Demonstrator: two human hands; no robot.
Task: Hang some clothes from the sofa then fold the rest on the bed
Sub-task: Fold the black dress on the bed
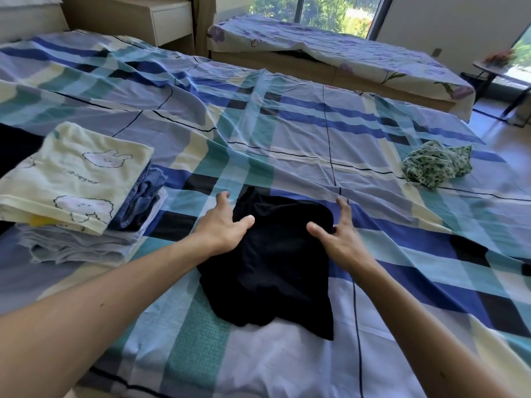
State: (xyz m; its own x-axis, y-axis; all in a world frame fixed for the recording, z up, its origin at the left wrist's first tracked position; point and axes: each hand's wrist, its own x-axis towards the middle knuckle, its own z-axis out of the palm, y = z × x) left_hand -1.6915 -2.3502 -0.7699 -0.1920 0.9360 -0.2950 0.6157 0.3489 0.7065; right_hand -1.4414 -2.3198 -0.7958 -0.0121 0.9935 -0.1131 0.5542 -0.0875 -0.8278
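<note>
A black garment (273,259) is seen lying on the bed (316,124), which is covered by a sheet checked in blue, green and white. The garment is partly folded and rumpled, and 1 corner of it is stretched out toward the near edge of the bed.

The left hand (222,225) is laid on the left edge of the black garment. Its fingers are held straight and spread, and its thumb is pressed on the cloth. The right hand (336,234) is laid on the right edge of the garment in the same way, with the thumb on the cloth and the fingers stretched along the side. Both hands are kept wide, and nothing is gripped by them.

To the left of the black garment, a pile of folded clothes (138,202) is placed on the bed. On top of it, a pale yellow towel (71,182) printed with rabbits is seen. Under it, blue pieces are stacked.

To the right of the black garment and further from the person, well apart from it, a green patterned cloth (434,165) is left crumpled on the sheet.

Behind the black garment, past the far edge of the bed, a long low seat (330,50) under a flowered sheet is seen below a window (316,12). A bedside cabinet (169,21) is seen behind and to the left.
</note>
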